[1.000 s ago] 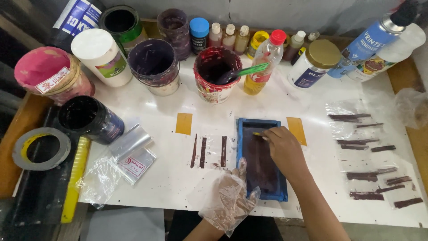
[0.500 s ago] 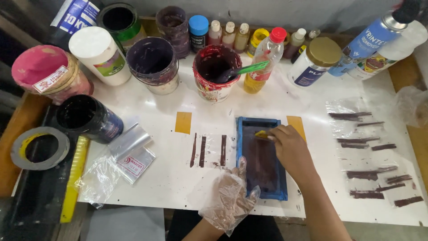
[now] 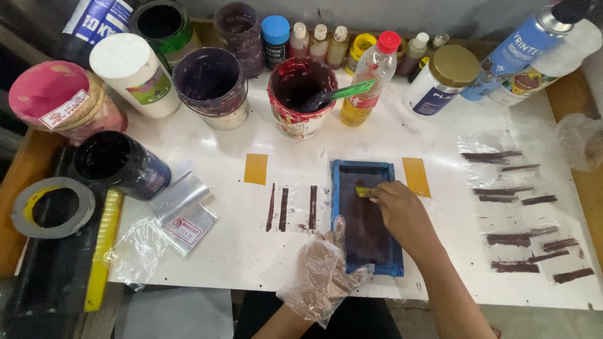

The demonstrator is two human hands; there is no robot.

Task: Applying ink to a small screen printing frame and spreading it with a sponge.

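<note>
The fingers (image 3: 379, 196) of the right hand (image 3: 405, 213), just right of the frame's centre, pinch a small yellow scraper (image 3: 363, 191) and press it onto the dark ink at the top end of a blue-framed printing screen (image 3: 365, 216), which lies flat on the white worktop (image 3: 389, 135) at lower centre. The left hand (image 3: 323, 270), in a loose clear plastic glove, sits at the bottom centre with its fingers spread and curled lightly over the screen's lower left edge, steadying it and holding nothing else. The step in hand looks like a squeegee pull of maroon ink; judging by the scraper's place at the far end, the next move calls for an even drag toward the body while the gloved hand keeps the frame from sliding. Left of the screen, three dark printed stripes (image 3: 291, 208) run up and down the worktop, with one ochre tape patch (image 3: 255, 169) above them and a second ochre patch (image 3: 416, 176) touching the screen's right side. At the right of the frame lie roughly a dozen dark printed strips (image 3: 521, 213) on clear film; the exact count is hard to tell. Along the top stands a row of paint tubs and bottles, among them a red-rimmed ink tub (image 3: 300, 97) with a green-handled stirrer (image 3: 342, 93).
</note>
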